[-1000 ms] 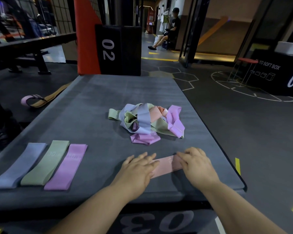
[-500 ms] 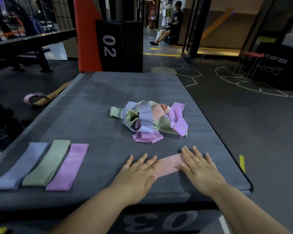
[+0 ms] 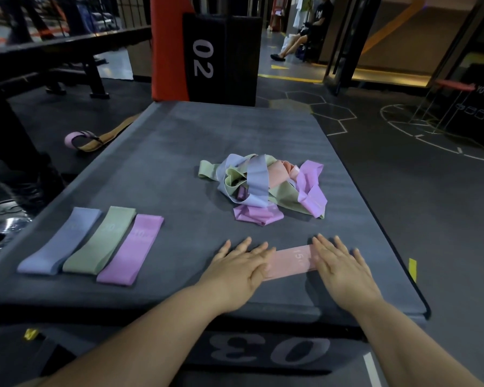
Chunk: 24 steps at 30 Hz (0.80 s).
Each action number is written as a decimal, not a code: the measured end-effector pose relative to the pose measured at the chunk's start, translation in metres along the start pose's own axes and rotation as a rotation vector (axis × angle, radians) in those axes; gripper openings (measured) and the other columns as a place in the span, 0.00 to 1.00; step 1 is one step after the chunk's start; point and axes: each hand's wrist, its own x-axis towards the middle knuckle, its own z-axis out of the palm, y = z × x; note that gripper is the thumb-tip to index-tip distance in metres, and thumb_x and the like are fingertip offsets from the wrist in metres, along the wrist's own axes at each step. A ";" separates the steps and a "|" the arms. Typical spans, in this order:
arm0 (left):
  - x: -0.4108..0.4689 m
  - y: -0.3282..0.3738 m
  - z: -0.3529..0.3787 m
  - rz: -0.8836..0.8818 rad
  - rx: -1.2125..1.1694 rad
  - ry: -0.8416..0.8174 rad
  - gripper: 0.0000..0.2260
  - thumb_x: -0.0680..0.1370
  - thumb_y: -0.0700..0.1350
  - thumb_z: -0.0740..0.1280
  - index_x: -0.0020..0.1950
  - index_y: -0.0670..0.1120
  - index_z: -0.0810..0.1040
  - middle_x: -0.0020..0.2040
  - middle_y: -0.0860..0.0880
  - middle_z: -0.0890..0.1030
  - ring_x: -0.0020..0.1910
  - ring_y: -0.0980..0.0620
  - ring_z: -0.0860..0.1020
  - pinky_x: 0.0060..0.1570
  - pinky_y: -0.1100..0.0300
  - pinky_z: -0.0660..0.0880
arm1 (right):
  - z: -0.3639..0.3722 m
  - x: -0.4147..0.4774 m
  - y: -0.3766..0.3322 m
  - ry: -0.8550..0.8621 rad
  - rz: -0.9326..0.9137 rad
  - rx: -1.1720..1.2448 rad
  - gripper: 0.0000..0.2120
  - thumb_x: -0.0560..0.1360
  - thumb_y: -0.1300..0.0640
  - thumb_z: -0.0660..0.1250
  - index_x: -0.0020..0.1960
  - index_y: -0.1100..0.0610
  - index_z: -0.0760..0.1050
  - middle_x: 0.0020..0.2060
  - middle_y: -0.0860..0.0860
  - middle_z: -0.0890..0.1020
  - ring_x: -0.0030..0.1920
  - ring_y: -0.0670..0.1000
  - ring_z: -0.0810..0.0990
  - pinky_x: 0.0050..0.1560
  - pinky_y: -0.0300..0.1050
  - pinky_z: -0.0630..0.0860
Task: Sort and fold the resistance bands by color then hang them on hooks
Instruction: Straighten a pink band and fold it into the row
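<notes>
Fingers (image 3: 245,245) on both hands straight and flat, curled round nothing, just pressing down on the pink band (image 3: 292,261). Left hand (image 3: 241,270) covers the band's left end, right hand (image 3: 340,268) covers the right end. The middle stretch shows between them, with pale print starting "15".

Pink band lies flat on the worktop (image 3: 179,152), close to the near edge, right of centre. It runs left-right, with the right end slightly farther away.

Beyond the hands, mid-worktop: tangled pile (image 3: 263,188) of green, blue, pink and purple bands. It sits apart from the pink band.

Near left of the worktop: three flattened bands in a row, just beside each other. Blue band (image 3: 60,241) is leftmost, then green band (image 3: 99,243), then purple band (image 3: 132,250). All three slant the same way, far ends to the right.

The near face below the worktop reads "03", upside down from my view.

Far end: black box marked "02" (image 3: 204,60), with an orange pad (image 3: 166,48) against its left side.

On the floor left of the worktop: pink-and-tan strap (image 3: 95,136).

Far right: a seated person (image 3: 308,32).
</notes>
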 end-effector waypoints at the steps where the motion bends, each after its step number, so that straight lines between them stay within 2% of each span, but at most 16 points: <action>1: 0.001 -0.001 0.001 -0.005 -0.009 0.036 0.21 0.84 0.49 0.47 0.78 0.58 0.52 0.78 0.60 0.53 0.77 0.57 0.45 0.75 0.53 0.40 | -0.001 0.000 0.000 0.002 0.004 -0.003 0.23 0.83 0.48 0.44 0.78 0.44 0.50 0.77 0.38 0.51 0.78 0.46 0.45 0.77 0.50 0.43; 4: 0.000 -0.003 0.001 -0.043 -0.091 0.144 0.21 0.82 0.45 0.55 0.75 0.57 0.61 0.75 0.58 0.64 0.76 0.55 0.54 0.74 0.58 0.49 | -0.003 0.001 -0.004 0.028 0.039 0.045 0.22 0.83 0.50 0.49 0.77 0.43 0.55 0.77 0.39 0.55 0.78 0.47 0.49 0.76 0.50 0.46; 6: -0.002 -0.003 -0.001 -0.092 -0.118 0.253 0.18 0.79 0.48 0.62 0.68 0.58 0.70 0.66 0.58 0.73 0.70 0.54 0.65 0.67 0.59 0.60 | -0.005 -0.001 -0.007 0.096 0.086 0.096 0.23 0.81 0.50 0.54 0.75 0.43 0.60 0.75 0.43 0.62 0.76 0.48 0.55 0.74 0.50 0.52; 7: -0.003 -0.002 -0.003 -0.123 -0.099 0.297 0.15 0.77 0.50 0.64 0.65 0.58 0.73 0.61 0.58 0.75 0.66 0.53 0.67 0.62 0.59 0.63 | -0.007 -0.001 -0.008 0.130 0.119 0.118 0.23 0.80 0.49 0.57 0.75 0.43 0.62 0.72 0.44 0.65 0.74 0.50 0.59 0.71 0.50 0.56; 9: -0.003 -0.002 -0.005 -0.193 -0.070 0.320 0.14 0.75 0.54 0.66 0.61 0.57 0.74 0.58 0.58 0.75 0.61 0.53 0.69 0.57 0.58 0.65 | -0.011 -0.002 -0.009 0.158 0.206 0.143 0.24 0.77 0.46 0.62 0.72 0.46 0.67 0.67 0.48 0.71 0.69 0.54 0.64 0.67 0.52 0.62; 11: -0.002 -0.002 -0.006 -0.238 -0.096 0.297 0.15 0.74 0.55 0.67 0.60 0.56 0.75 0.56 0.56 0.76 0.59 0.52 0.71 0.57 0.58 0.68 | -0.015 -0.001 -0.009 0.170 0.278 0.194 0.22 0.73 0.44 0.66 0.65 0.51 0.75 0.61 0.53 0.76 0.63 0.58 0.70 0.62 0.52 0.68; 13: -0.002 -0.001 -0.007 -0.253 -0.132 0.293 0.13 0.74 0.54 0.68 0.57 0.55 0.76 0.53 0.56 0.77 0.56 0.52 0.73 0.56 0.57 0.70 | -0.019 -0.002 -0.011 0.178 0.317 0.253 0.16 0.71 0.43 0.69 0.52 0.53 0.81 0.52 0.55 0.81 0.56 0.59 0.75 0.56 0.51 0.73; 15: -0.002 0.000 -0.008 -0.255 -0.135 0.306 0.10 0.74 0.54 0.68 0.53 0.55 0.77 0.51 0.56 0.78 0.54 0.52 0.74 0.53 0.58 0.71 | -0.024 -0.004 -0.016 0.126 0.347 0.275 0.13 0.72 0.45 0.69 0.41 0.55 0.81 0.42 0.54 0.82 0.48 0.59 0.78 0.47 0.48 0.76; 18: -0.001 0.001 -0.008 -0.253 -0.128 0.313 0.09 0.74 0.53 0.68 0.53 0.54 0.76 0.52 0.55 0.77 0.54 0.52 0.73 0.52 0.59 0.69 | -0.028 -0.005 -0.019 0.083 0.381 0.323 0.12 0.73 0.46 0.69 0.35 0.51 0.76 0.36 0.50 0.80 0.43 0.56 0.78 0.40 0.46 0.74; 21: -0.001 0.003 -0.007 -0.236 -0.156 0.315 0.07 0.75 0.51 0.67 0.50 0.54 0.72 0.50 0.55 0.76 0.52 0.51 0.74 0.46 0.60 0.67 | -0.026 -0.005 -0.018 0.104 0.388 0.394 0.11 0.73 0.47 0.69 0.36 0.48 0.72 0.36 0.46 0.77 0.43 0.54 0.76 0.41 0.45 0.71; 24: -0.004 0.004 -0.006 -0.255 -0.228 0.291 0.08 0.75 0.48 0.67 0.46 0.54 0.67 0.44 0.55 0.78 0.45 0.51 0.75 0.41 0.58 0.68 | -0.024 -0.005 -0.016 0.148 0.350 0.480 0.09 0.74 0.49 0.70 0.39 0.51 0.73 0.38 0.48 0.79 0.41 0.53 0.75 0.38 0.46 0.68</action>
